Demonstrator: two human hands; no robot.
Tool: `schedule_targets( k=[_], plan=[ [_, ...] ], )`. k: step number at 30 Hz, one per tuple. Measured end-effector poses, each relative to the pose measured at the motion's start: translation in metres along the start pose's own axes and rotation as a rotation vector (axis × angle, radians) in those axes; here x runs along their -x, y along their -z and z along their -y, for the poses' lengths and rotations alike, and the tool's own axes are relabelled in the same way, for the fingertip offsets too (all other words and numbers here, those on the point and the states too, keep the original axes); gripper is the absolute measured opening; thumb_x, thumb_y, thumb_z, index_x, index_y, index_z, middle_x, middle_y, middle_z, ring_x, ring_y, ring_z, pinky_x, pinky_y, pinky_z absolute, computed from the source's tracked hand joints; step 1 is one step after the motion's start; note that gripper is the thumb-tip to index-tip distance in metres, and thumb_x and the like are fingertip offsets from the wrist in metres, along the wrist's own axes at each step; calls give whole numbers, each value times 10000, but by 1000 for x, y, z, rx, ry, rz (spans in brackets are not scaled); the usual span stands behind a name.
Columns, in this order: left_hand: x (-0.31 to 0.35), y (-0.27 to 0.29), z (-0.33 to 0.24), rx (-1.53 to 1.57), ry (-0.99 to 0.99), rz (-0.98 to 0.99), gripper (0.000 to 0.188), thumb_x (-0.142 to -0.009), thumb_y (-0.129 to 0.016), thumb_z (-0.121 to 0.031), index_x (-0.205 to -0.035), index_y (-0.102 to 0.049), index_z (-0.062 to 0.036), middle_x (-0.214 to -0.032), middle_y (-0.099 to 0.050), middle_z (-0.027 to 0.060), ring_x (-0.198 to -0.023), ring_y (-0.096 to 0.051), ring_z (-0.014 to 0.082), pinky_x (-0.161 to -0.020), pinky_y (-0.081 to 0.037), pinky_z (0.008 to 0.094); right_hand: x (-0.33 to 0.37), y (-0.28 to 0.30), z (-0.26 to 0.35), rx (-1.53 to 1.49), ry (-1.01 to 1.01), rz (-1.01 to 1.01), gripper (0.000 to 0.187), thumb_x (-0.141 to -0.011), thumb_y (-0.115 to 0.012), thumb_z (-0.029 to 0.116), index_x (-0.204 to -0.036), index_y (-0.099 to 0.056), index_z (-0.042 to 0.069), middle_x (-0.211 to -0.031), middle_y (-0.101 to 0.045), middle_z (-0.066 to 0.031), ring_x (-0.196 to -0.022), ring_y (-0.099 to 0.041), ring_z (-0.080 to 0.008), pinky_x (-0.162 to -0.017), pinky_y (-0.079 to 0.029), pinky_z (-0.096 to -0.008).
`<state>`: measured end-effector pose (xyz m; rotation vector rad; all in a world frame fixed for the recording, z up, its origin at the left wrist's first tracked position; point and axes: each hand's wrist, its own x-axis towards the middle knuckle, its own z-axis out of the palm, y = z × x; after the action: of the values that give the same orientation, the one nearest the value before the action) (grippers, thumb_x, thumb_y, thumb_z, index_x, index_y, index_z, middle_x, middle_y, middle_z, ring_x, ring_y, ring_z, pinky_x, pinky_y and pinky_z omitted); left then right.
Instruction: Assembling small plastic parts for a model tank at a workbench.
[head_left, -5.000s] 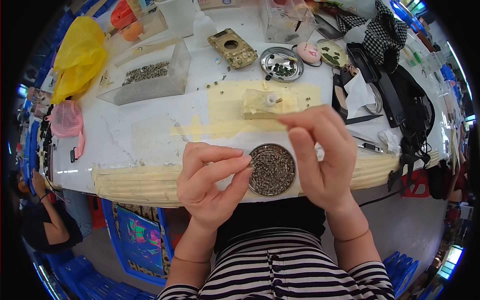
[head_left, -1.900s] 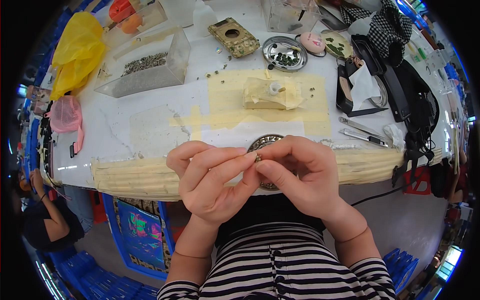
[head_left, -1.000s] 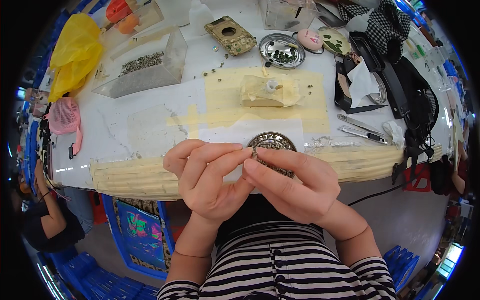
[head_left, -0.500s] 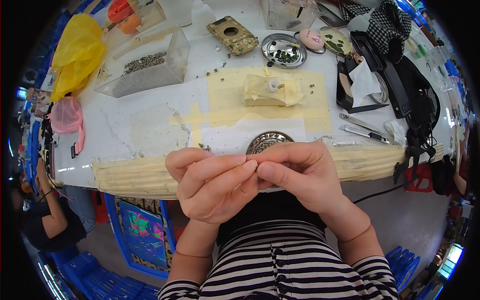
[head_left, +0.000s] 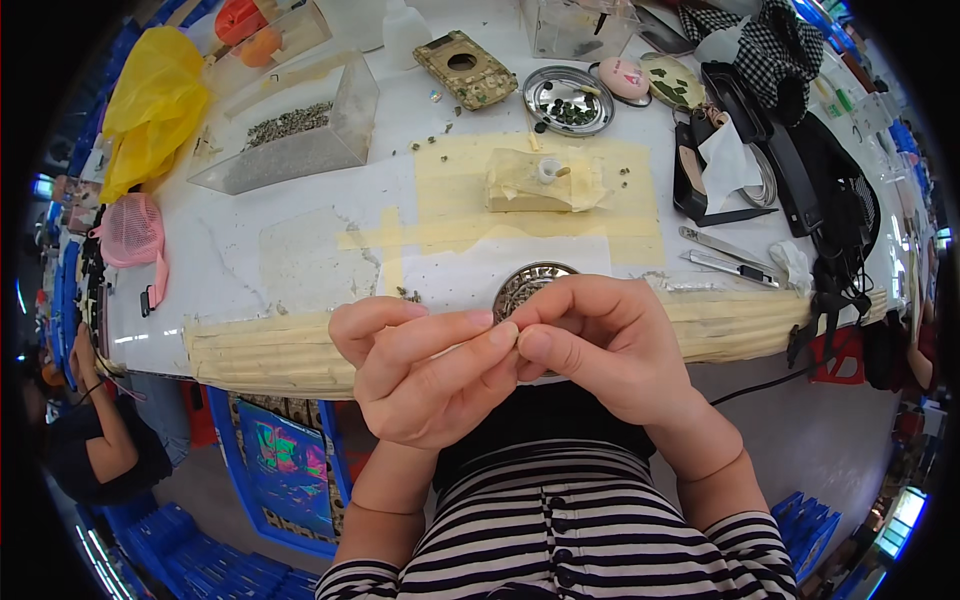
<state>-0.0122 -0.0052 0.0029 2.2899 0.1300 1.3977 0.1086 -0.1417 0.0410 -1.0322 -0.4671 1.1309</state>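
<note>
My left hand (head_left: 425,375) and my right hand (head_left: 610,350) meet fingertip to fingertip in front of the table's near edge. Both are closed in a pinch. Whatever sits between the fingertips is tiny and mostly hidden, so I cannot make out its kind. Just behind my right hand is a round metal dish (head_left: 530,283) holding many small pieces, its near part covered by the fingers. Farther back, a tape-covered block (head_left: 530,195) carries a small white cup (head_left: 548,171).
A clear bin (head_left: 290,160) of small parts stands back left, near a yellow bag (head_left: 155,100). Behind are a camouflage-patterned model hull (head_left: 465,70) and a metal plate (head_left: 568,85) with dark green pieces. Cutter knives (head_left: 730,266) lie right. A blue crate (head_left: 265,540) is below left.
My right hand's index finger has shifted slightly up and the fingertips have moved a little. The pinch of both hands stays in nearly the same place.
</note>
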Motion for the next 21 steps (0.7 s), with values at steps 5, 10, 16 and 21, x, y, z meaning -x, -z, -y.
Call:
schedule_targets(
  k=[5, 10, 16, 21],
  plan=[
    [-4, 1, 1, 55, -16, 30, 286, -632, -852, -152, -910, -787, -166, -955, -706, -70, -890, -498, 182, -763, -405, 276, -3, 9, 4, 10, 1, 25, 124, -918, -703, 59, -983, -664, -39, -900, -702, -54, -834, -673, -81, -744, -558, -221],
    [-3, -6, -3, -59, 27, 12, 291, -625, -859, -137, -905, -784, -164, -944, -703, -65, -877, -506, 184, -761, -410, 281, -4, 0, -7, 671, 563, -170, 119, -833, -740, 9, -947, -705, 2, -885, -707, -120, -756, -702, -152, -648, -573, -248],
    [-3, -7, -1, -90, 105, 41, 293, -644, -857, -105, -919, -770, -154, -951, -693, -61, -897, -514, 196, -773, -423, 292, -5, 5, -19, 1237, 1036, -152, 310, -773, -785, 27, -1077, -726, 21, -1016, -720, -145, -831, -724, -248, -691, -601, -299],
    [-1, -6, 0, -96, 101, 30, 315, -629, -862, -73, -918, -769, -158, -951, -685, -64, -908, -517, 199, -775, -429, 295, -13, 1, -29, 1027, 1011, -256, 270, -768, -766, 15, -1035, -731, 0, -947, -715, -152, -756, -718, -222, -636, -581, -258]
  ],
)
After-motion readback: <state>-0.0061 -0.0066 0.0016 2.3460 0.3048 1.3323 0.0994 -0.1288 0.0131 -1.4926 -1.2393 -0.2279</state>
